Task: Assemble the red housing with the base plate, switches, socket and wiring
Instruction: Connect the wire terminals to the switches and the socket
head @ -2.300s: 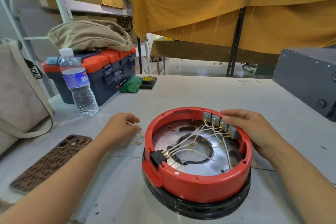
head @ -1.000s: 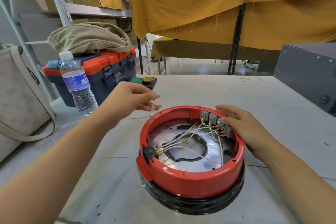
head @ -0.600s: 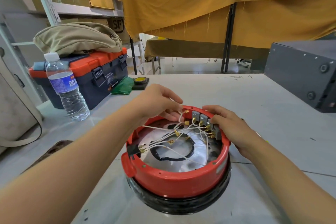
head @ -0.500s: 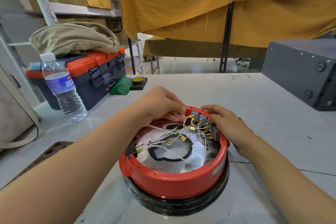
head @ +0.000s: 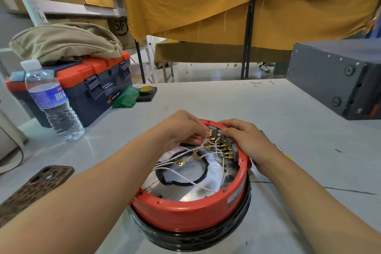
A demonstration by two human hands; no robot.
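From the head view, the red housing (head: 191, 210) sits open side up on a black ring (head: 185, 237) on the grey table (head: 278, 113), its shiny base plate (head: 185, 192) showing inside with white wires (head: 185, 179) crossing it. The left hand (head: 181, 128) reaches over the far rim with fingers curled, seemingly pinching a brass wire terminal (head: 210, 134) at the row of grey switches (head: 218, 136) — the exact grip is hard to make out. The right hand (head: 245, 140) rests on the rim just beside those switches, fingers bent over the edge and pressing there; a water bottle (head: 51, 101), toolbox (head: 92, 84) and phone (head: 35, 187) lie off to the left.
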